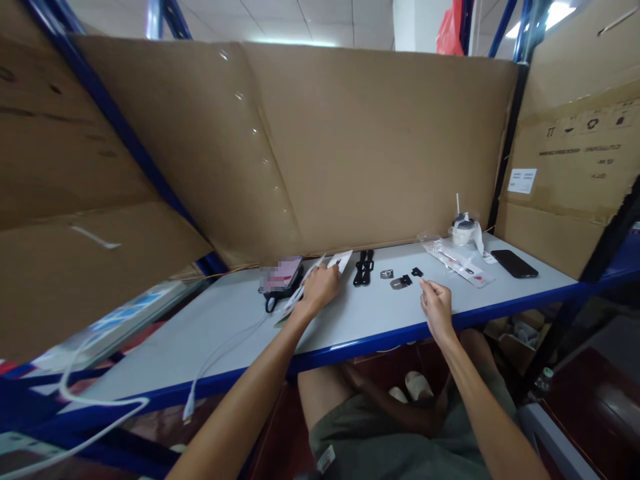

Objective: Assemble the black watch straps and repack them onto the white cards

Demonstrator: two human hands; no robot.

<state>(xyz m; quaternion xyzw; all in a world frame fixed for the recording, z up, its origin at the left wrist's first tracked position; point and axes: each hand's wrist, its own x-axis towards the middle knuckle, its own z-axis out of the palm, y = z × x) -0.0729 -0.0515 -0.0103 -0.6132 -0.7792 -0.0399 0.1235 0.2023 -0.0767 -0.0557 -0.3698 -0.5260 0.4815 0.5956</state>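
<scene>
My left hand (321, 288) is closed over a small pile of flat white cards (343, 259), its fingers bent onto them and partly hidden. Close to the table's front edge, my right hand (436, 305) is curled with thumb and fingers together; whatever it pinches cannot be made out. Just beyond its fingertips lies a small black part (417, 272). A grey metal plate with a black clip (401, 282) and a small silver metal piece (387, 274) lie between the hands. Two black straps (363, 268) lie side by side behind them.
A phone on a black stand (281, 277) is left of the cards. At the right are a clear plastic packet (457, 261), a lidded cup with straw (464, 230) and a black phone (514, 264). Cardboard walls (390, 147) enclose the table (225, 320); a white cable (189, 403) hangs over its front.
</scene>
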